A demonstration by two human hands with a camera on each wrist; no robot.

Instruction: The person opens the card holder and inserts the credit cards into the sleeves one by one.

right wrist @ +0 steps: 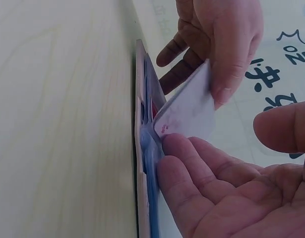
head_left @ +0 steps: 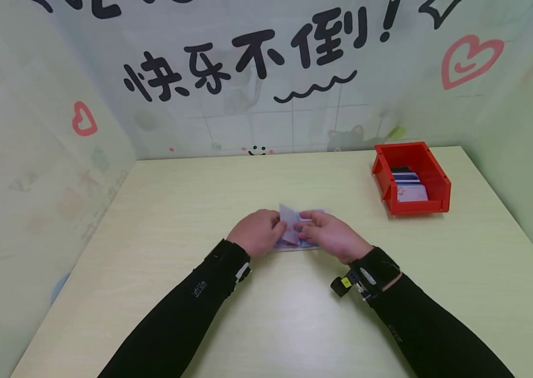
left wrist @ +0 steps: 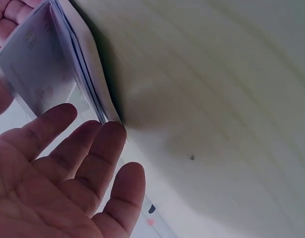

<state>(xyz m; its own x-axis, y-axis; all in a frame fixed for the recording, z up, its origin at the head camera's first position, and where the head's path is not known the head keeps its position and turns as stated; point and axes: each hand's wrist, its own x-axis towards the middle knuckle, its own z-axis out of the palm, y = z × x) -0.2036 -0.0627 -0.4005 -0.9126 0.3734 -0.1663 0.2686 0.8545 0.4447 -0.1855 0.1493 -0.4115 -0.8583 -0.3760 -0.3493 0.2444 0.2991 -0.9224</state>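
The pale wood-grain table fills the middle and bottom of the head view, its surface stretching left of the hands and down between the forearms, its far edge above them. The open-topped red plastic bin stands at upper right, nearer the right hand, with stacked cards inside. That hand's fingers are loosely extended, tips against the thin blue-and-pink card holder, which lies open at frame centre, long axis running left to right between both hands. The left hand pinches a pale rectangular leaf, tilted up from the holder, just left of the right fingertips; whether it is loose, I cannot tell.
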